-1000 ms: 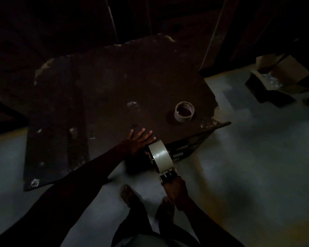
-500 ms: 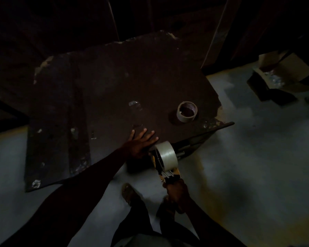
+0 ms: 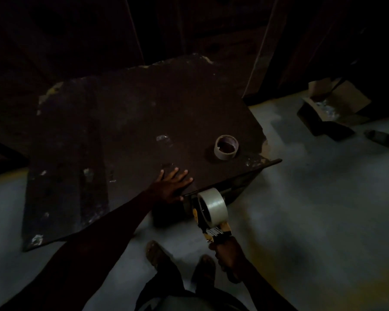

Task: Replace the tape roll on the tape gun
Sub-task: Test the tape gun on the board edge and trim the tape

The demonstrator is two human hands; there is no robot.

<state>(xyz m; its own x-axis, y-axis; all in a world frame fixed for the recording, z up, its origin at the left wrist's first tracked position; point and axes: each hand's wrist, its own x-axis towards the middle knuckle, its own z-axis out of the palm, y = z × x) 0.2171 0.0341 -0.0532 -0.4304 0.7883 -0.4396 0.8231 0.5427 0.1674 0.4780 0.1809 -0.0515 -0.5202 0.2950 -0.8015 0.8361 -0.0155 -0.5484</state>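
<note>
My right hand (image 3: pixel 228 254) grips the handle of the tape gun (image 3: pixel 213 232), held just off the near edge of the dark table (image 3: pixel 121 131). A full whitish tape roll (image 3: pixel 212 206) sits on the gun. My left hand (image 3: pixel 171 185) lies flat on the table beside the gun, fingers spread, holding nothing. A nearly used-up tape core (image 3: pixel 226 147) stands on the table toward its right corner, apart from both hands.
The scene is very dark. An open cardboard box (image 3: pixel 332 106) sits on the pale floor at the right. My feet (image 3: pixel 180 263) stand below the table's near edge. Bits of tape (image 3: pixel 163 138) stick to the tabletop.
My right hand has drawn the tape gun slightly back and to the right from the table edge. My left hand has stayed flat on the table.
</note>
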